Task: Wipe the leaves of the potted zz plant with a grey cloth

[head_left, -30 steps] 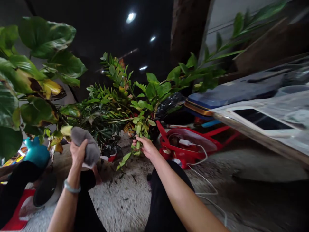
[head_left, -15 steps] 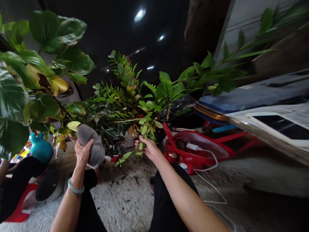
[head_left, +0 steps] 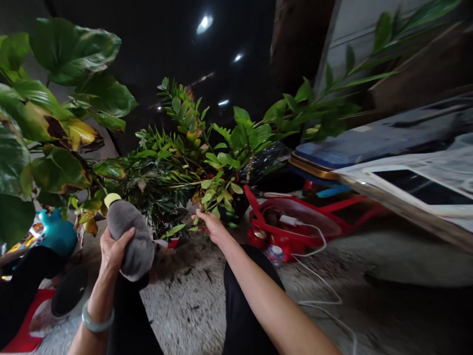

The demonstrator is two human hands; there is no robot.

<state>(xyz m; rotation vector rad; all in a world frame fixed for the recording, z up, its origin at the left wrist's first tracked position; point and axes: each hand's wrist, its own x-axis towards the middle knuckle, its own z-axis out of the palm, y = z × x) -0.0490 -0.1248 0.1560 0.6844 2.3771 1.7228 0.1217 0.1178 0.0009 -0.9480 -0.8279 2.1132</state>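
Note:
My left hand (head_left: 114,254) is shut on a grey cloth (head_left: 132,240), which is wrapped around a leaf whose yellow-green tip (head_left: 112,199) shows above it. My right hand (head_left: 208,228) reaches out to a leafy stem of a zz plant (head_left: 218,195), with its fingers along the stem. The glossy plant stands on the rough concrete floor (head_left: 177,305), and its pot is mostly hidden by foliage.
Large variegated leaves (head_left: 70,54) hang at the left, above a teal object (head_left: 57,235). To the right lie a red basin (head_left: 291,222), a white cable (head_left: 320,281), a black plastic bag (head_left: 264,162) and a blue cushion (head_left: 343,154).
The grey cloth has slid down the leaf, showing more of its tip. My right hand has shifted left along the plant, and the whole view has moved slightly.

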